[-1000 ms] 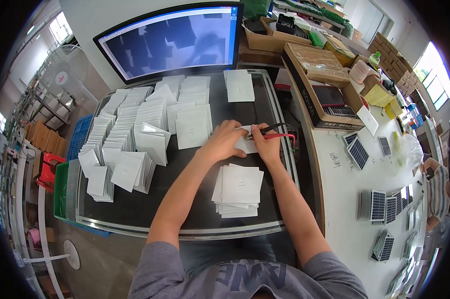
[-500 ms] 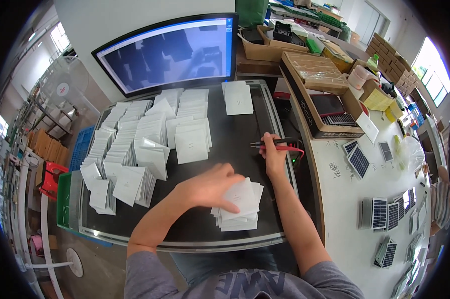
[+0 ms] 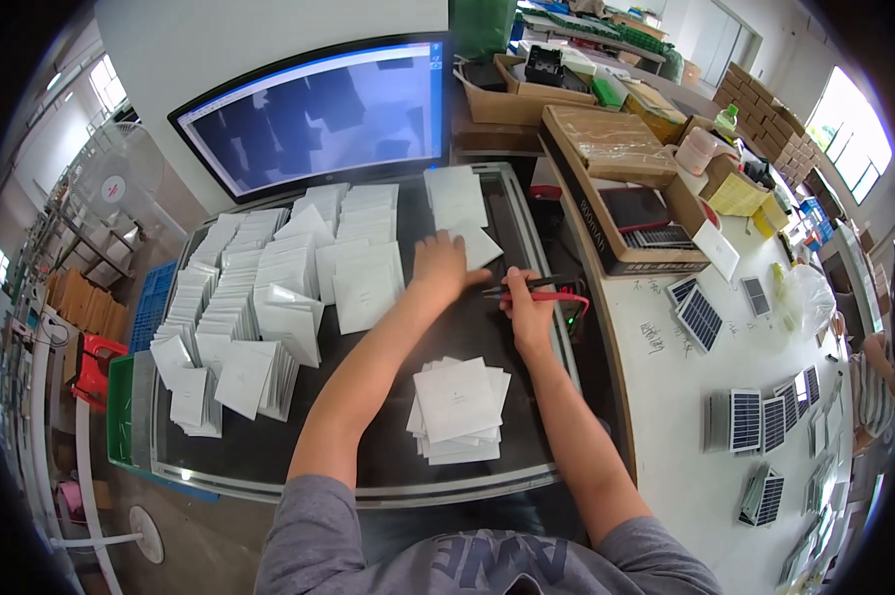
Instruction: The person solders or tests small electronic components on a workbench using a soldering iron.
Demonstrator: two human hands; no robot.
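Room: workshop with a big curved screen [image 3: 319, 114] standing behind a dark tabletop [image 3: 388, 446], cardboard boxes [image 3: 606, 149] at the back, and small blue solar cells [image 3: 700, 317] laid out on a white bench [image 3: 666, 426] to the right.

Tabletop: rows of white square panels [image 3: 259, 288] overlap across its left half; a loose stack [image 3: 457, 409] sits near the front edge, between the person's forearms.

Left hand [image 3: 438, 266]: reaches forward, palm down, fingers spread flat on a single white panel [image 3: 479, 245] lying just ahead of the stack rows; pressing or sliding it, not gripping.

Right hand [image 3: 529, 309]: closed around a pair of test probes, one red [image 3: 552, 296] and one black [image 3: 527, 285], their tips pointing left toward the left hand.

Panel and fingers: the single panel lies under the left fingertips, its right corner showing beyond them; the probe tips sit just beside it, apart from it.

Handling: the panel looks thin, light, stiff and probably brittle; I judge it is best slid flat and lifted by opposite edges, never bent.
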